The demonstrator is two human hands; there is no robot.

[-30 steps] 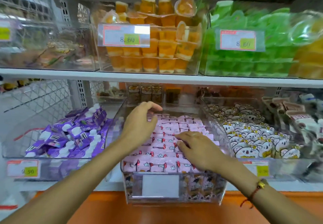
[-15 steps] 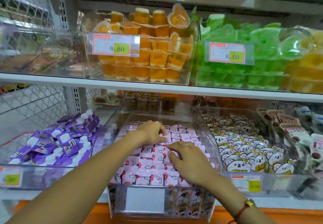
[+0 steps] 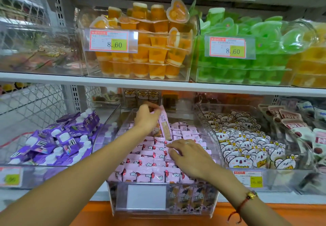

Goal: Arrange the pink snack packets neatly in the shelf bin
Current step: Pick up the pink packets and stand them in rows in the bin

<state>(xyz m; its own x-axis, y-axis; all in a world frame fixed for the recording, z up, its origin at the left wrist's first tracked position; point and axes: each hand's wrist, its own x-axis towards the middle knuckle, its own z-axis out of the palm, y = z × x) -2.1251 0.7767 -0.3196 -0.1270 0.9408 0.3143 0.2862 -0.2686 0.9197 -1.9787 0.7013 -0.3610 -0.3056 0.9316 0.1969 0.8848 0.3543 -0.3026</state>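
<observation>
A clear plastic shelf bin (image 3: 210, 202) on the lower shelf holds several rows of pink snack packets (image 3: 150, 164). My left hand (image 3: 146, 119) is raised over the back of the bin and pinches one pink packet (image 3: 165, 125) upright by its top edge, its printed face turned toward me. My right hand (image 3: 190, 157) lies palm down on the packets at the bin's right side, fingers spread and bent a little. A blank white label holder (image 3: 146, 196) is fixed to the bin's front wall.
To the left stands a bin of purple pouches (image 3: 58, 142), to the right a bin of koala-print packets (image 3: 247, 144). The shelf above (image 3: 158, 84) carries bins of orange jelly cups (image 3: 144, 49) and green jelly cups (image 3: 247, 49). An orange ledge (image 3: 91, 215) runs below.
My left hand has lifted from the packet rows and now holds one pink packet up at the back of the bin. My right hand stays on the packets.
</observation>
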